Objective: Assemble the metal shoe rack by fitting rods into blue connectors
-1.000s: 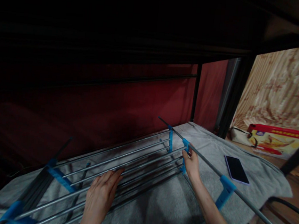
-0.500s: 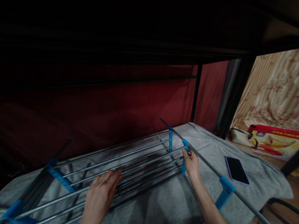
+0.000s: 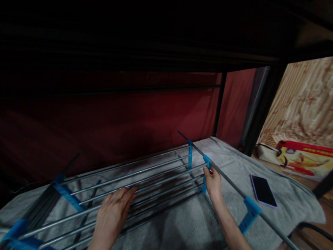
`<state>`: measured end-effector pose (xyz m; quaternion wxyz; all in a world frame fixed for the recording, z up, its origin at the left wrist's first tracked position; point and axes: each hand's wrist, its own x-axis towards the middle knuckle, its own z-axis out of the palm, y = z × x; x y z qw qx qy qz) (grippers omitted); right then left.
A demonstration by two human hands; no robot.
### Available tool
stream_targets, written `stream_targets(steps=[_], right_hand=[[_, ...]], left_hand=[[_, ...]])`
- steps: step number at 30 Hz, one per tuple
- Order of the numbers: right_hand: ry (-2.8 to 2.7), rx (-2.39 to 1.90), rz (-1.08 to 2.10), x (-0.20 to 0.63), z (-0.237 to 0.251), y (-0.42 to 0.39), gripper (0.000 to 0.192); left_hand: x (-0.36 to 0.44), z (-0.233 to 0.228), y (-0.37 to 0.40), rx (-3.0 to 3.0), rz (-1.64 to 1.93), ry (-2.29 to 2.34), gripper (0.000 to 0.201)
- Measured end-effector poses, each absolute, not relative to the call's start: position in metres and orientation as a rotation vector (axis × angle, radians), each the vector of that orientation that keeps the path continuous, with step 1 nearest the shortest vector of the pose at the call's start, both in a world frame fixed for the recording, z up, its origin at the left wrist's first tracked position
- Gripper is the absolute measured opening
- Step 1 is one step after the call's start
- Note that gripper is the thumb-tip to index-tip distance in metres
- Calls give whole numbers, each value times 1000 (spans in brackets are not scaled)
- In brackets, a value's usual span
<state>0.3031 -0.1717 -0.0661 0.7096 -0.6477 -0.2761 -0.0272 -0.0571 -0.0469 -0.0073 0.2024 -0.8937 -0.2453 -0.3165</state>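
A rack of parallel metal rods (image 3: 130, 175) with blue plastic joints lies on a grey cloth. My left hand (image 3: 113, 212) is laid over the middle rods near the rack's left half, its fingers bent around them; the fingertips are partly hidden. At the far right end, my right hand (image 3: 214, 183) grips a blue plastic joint (image 3: 207, 159), thumb on the near side, just under a long grey tube (image 3: 231, 181). Another blue bracket (image 3: 250, 214) hangs from that tube beside my right forearm. More blue end pieces (image 3: 68, 197) join the rods at the left.
A phone (image 3: 263, 191) lies on the grey cloth (image 3: 233, 156) to the right. Dark frame posts (image 3: 220, 106) and a low dark overhead structure surround the bed-like surface. Red fabric (image 3: 155, 116) hangs behind. Beyond stands a red and yellow box (image 3: 312, 159) near a patterned curtain (image 3: 317, 99).
Both hands keep their places on the rack. The left end of the rack has shifted very slightly, and the view has moved a little.
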Motion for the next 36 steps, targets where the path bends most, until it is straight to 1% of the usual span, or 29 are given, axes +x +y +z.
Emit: stream_targets(steps=[13,20,28,36], right_hand=[[-616,-1462,-75,306,-71,-170,46],[-610,-1528,-5,316,-74,-175,51],[-569,-1857,41,330,-70,-186,66],[-702,-2207,-2,355,-82,-193,68]], left_hand=[[-57,-3,-51,-2557,-851,-730,42],[-56,-2,-54,-2607,-812,-808,41],[-52,0,-67,-2693,-754,-990,28],[-50,3,-77,-2663,-720,-1067,31]])
